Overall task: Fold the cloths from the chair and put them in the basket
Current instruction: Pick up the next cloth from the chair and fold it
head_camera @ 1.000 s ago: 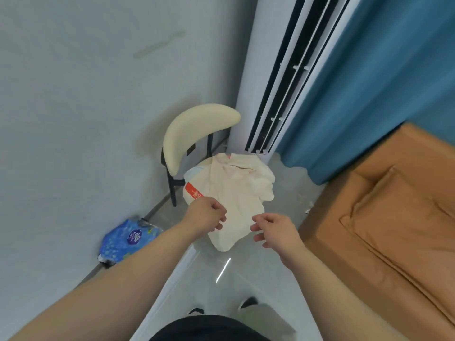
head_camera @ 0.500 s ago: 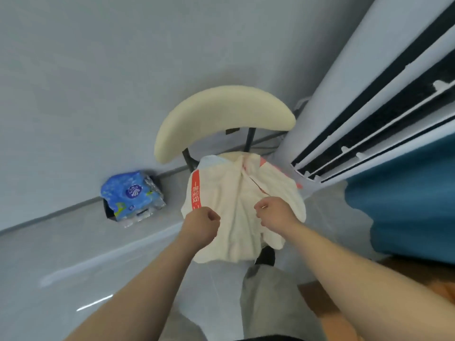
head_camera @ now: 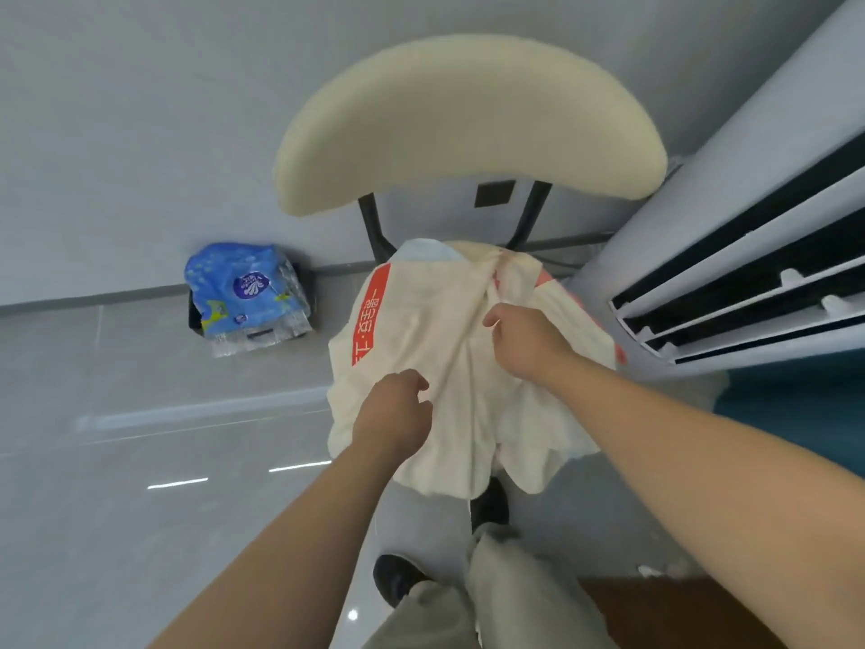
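Cream cloths [head_camera: 421, 330], red-striped: heaped on the chair [head_camera: 468, 119] seat, unfolded. Left hand [head_camera: 395, 416]: grip closed on the near cloth edge. Right hand [head_camera: 524, 341]: grip pinching a bunched fold farther back. Basket: not visible. Stage: barely begun; folding and basketing all remain.

The seat of the cream padded chair [head_camera: 468, 119] is hidden under the pile of cream cloths [head_camera: 449, 348] beneath both hands. The fingertips of the left hand [head_camera: 393, 409] and the right hand [head_camera: 529, 341] are curled into the fabric and cannot be seen. The writing on the red stripe [head_camera: 372, 316] beyond the left hand cannot all be read. A pale blue thing [head_camera: 423, 249] beyond the right hand is mostly covered.
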Available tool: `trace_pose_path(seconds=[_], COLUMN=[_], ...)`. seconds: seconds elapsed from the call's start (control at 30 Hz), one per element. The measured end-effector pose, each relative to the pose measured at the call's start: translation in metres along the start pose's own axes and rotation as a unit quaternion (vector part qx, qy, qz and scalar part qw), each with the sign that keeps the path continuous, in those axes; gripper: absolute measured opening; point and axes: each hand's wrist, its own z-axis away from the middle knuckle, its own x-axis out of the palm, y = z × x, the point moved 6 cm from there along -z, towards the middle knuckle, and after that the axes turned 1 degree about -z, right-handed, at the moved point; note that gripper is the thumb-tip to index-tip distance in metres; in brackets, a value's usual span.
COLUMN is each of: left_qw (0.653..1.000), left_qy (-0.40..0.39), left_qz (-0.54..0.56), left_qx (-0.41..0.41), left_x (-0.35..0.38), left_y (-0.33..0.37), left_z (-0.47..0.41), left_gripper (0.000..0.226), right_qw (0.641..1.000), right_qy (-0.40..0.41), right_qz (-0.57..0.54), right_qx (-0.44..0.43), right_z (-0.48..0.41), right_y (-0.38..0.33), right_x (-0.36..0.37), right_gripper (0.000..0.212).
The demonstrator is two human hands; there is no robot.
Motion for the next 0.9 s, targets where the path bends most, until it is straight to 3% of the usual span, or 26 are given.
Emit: trace_pose_path(seconds=[0.13,0.2,0.37,0.5,0.73,0.9], left_qw=[0.991,0.986,0.974,0.958,0.91,0.921], left_qy=[0.09,0.119,0.216,0.282,0.407,0.38], left_qz=[-0.087,-0.102,-0.048,0.023,0.074,0.064], left_qx=[0.045,0.052,0.051,0.045,0.011,-0.053], left_x=[0.031,0.046,0.062,0.067,0.069,0.07], left_y=[-0.005,-0.008,-0.025,-0.035,-0.033,-0.024], left_z=[-0.024,-0.033,-0.047,-0.037,0.053,0.102], left_gripper=[0.049,0.046,0.013,0.013,0.014,0.015], right_qw=[0.993,0.986,0.965,0.959,0.934,0.9], right_qy=[0.059,0.067,0.086,0.144,0.221,0.243], right_qz=[0.066,0.101,0.184,0.164,0.072,0.11], right_qx=[-0.077,-0.117,-0.166,-0.182,-0.271,-0.346], right_z=[-0.041,-0.056,-0.083,-0.087,-0.012,0.075], right_y=[0.006,0.005,0.002,0.006,-0.025,-0.047], right_x=[0.018,0.03,0.058,0.064,0.017,-0.028], right_gripper=[0.041,0.044,0.049,0.044,0.024,0.025])
